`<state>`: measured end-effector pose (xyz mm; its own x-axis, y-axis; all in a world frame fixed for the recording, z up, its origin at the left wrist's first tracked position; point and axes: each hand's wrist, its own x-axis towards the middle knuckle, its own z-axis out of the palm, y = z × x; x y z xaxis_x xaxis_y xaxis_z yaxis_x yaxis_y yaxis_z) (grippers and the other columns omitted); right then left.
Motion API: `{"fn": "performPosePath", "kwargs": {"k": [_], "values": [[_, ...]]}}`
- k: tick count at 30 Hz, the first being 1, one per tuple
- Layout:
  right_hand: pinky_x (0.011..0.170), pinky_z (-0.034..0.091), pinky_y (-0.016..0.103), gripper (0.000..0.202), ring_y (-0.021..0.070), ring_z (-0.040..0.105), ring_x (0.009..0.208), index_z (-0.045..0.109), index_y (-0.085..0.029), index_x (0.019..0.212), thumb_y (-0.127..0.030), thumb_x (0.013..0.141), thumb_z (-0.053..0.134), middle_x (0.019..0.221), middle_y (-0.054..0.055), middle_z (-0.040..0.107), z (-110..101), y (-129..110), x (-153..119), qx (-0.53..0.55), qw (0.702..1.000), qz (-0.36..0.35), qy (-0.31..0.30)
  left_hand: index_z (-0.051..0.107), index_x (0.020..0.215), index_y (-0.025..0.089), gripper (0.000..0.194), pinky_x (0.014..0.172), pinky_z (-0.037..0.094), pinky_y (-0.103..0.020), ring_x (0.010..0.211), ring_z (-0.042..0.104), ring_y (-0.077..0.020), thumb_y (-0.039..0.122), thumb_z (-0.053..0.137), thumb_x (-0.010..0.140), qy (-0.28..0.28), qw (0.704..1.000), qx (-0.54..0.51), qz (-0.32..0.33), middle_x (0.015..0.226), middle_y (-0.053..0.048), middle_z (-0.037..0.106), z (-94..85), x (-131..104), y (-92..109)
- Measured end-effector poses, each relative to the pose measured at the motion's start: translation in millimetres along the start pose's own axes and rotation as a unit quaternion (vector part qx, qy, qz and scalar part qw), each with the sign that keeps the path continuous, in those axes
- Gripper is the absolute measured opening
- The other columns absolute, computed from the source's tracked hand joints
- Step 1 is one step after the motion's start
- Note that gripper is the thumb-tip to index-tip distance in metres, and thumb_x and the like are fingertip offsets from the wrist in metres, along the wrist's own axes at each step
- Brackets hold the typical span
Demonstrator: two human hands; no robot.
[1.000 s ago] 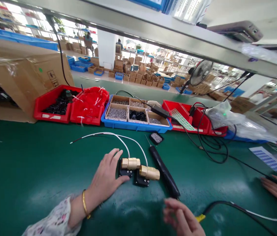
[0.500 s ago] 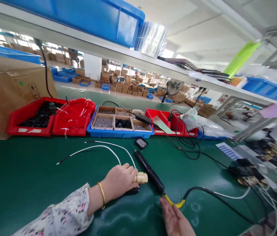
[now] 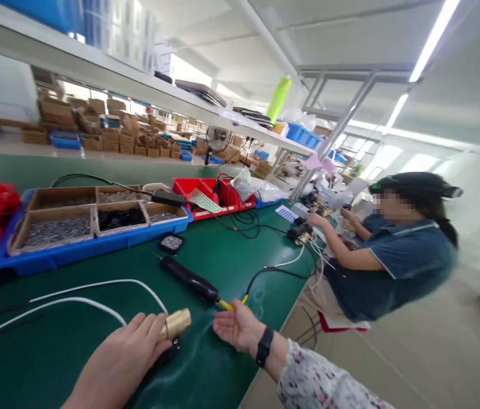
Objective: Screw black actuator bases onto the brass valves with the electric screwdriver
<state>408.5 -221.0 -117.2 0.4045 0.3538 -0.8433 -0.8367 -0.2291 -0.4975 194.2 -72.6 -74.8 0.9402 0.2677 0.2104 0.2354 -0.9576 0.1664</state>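
Note:
My left hand [image 3: 126, 355] is closed around a brass fitting [image 3: 177, 324], holding it low over the green bench. A black part [image 3: 171, 347] shows under the fitting, mostly hidden by the fingers. Two white wires [image 3: 95, 304] run from beneath my hand to the left, one with a dark stretch near its tip. To the right, my right hand [image 3: 237, 328] is open, palm up, fingers stretched out. It lies against or just beside the yellow sleeve [image 3: 225, 305] on the cord of a black electric screwdriver [image 3: 188, 279]. The screwdriver's thin bit points toward the parts trays.
A small black dish [image 3: 171, 243] of metal bits stands near the blue tray [image 3: 95, 248] of sorted small parts. Red bins [image 3: 195, 187] and tangled black cables [image 3: 243, 224] lie behind. A co-worker [image 3: 388, 255] sits at the right, hands over parts on the bench.
The view has swung to the right, bringing the co-worker into sight. My left hand still grips the brass fitting, and my right hand remains open by the yellow sleeve.

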Motion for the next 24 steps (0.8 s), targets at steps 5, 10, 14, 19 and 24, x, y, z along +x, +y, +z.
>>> {"fn": "performPosePath", "kwargs": {"k": [5,10,14,19,24], "values": [[0.052,0.046,0.025,0.054,0.0128,0.055,0.052,0.060,-0.009,0.089,-0.062,0.084,0.054,0.065,0.003,0.060,-12,33,-33,0.035,0.940,-0.336,0.040,0.068,0.103,0.023,0.036,0.063,0.048,-0.033,0.073,0.061,-0.0241,0.046,0.042,0.092,0.065,0.998,-0.007,0.016,0.088,-0.008,0.066,27.7,-6,-14],[0.056,0.042,0.024,0.042,0.0116,0.052,0.059,0.059,-0.013,0.098,-0.049,0.079,0.067,0.071,0.001,0.060,-34,17,-68,0.040,0.807,-0.584,0.083,0.067,0.101,0.023,0.038,0.058,0.043,-0.032,0.069,0.058,-0.0225,0.047,0.038,0.094,0.088,0.996,-0.001,0.019,0.085,-0.007,0.064,23.4,-9,-9],[0.091,0.042,0.032,0.026,0.0173,0.059,0.099,0.055,-0.016,0.093,-0.041,0.086,0.061,0.107,0.007,0.062,-17,-17,-85,0.023,0.718,-0.690,0.080,0.066,0.098,0.018,0.031,0.058,0.042,-0.031,0.069,0.057,-0.0219,0.040,0.046,0.093,0.065,0.998,0.002,-0.001,0.083,-0.007,0.062,-0.3,-7,4],[0.085,0.047,0.051,0.030,0.0264,0.065,0.082,0.046,-0.018,0.085,-0.044,0.087,0.061,0.084,0.006,0.067,29,-56,-129,-0.006,0.593,-0.805,0.011,0.064,0.101,0.014,0.023,0.060,0.044,-0.030,0.075,0.059,-0.0221,0.033,0.059,0.088,0.010,0.999,0.009,-0.043,0.084,-0.007,0.063,-11.6,-7,16],[0.060,0.050,0.040,0.017,0.0213,0.058,0.059,0.054,-0.013,0.087,-0.028,0.094,0.048,0.064,0.002,0.057,57,-86,-152,-0.127,0.505,-0.850,-0.075,0.062,0.103,0.015,0.021,0.060,0.047,-0.031,0.073,0.059,-0.0208,0.027,0.063,0.086,-0.001,0.996,0.016,-0.084,0.084,-0.005,0.063,-10.2,-13,25]]}}
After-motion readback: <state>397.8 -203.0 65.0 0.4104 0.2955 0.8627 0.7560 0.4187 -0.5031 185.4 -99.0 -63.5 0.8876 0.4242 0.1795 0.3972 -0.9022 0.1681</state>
